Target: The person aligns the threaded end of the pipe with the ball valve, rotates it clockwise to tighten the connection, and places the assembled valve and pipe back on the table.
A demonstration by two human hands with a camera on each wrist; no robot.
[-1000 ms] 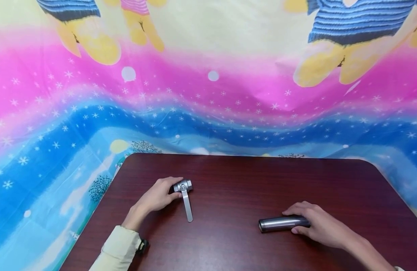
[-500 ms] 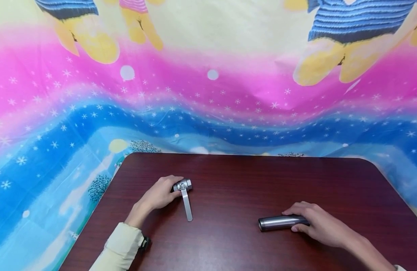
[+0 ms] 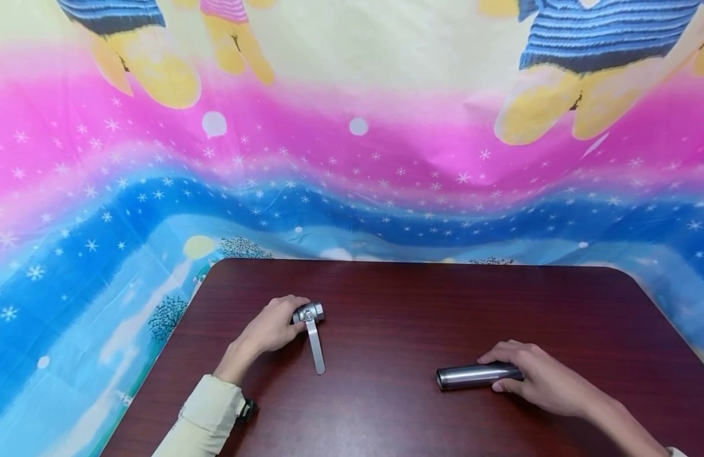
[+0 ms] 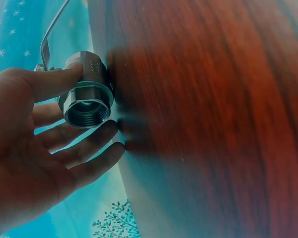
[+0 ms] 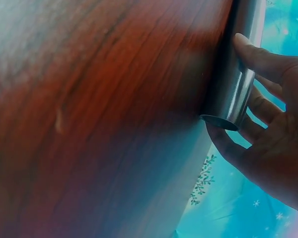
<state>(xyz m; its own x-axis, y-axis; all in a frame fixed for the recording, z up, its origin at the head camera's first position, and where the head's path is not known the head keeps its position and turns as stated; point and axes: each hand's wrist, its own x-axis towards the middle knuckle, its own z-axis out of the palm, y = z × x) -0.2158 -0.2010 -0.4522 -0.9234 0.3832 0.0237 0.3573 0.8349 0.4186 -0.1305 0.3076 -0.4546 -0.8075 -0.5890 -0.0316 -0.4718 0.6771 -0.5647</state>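
Note:
A metal ball valve (image 3: 309, 313) with a long flat lever (image 3: 316, 349) sits on the left part of the table. My left hand (image 3: 273, 325) holds its body between thumb and fingers; the left wrist view shows the threaded open end of the valve (image 4: 87, 113) facing the palm. On the right lies a steel pipe (image 3: 468, 376), its hollow end pointing left. My right hand (image 3: 537, 374) grips the other end, thumb on the near side and fingers on the far side. In the right wrist view the thumb presses along the pipe (image 5: 236, 87), close to the tabletop.
The dark red-brown wooden table (image 3: 380, 330) has rounded far corners. Behind it hangs a printed cloth (image 3: 329, 146) in pink, blue and cream that also runs down the left side. A dark band (image 3: 245, 411) shows at the left sleeve (image 3: 205, 412).
The left forearm and sleeve have shifted slightly to the right. Both hands keep hold of the valve and the pipe, which stay in place.

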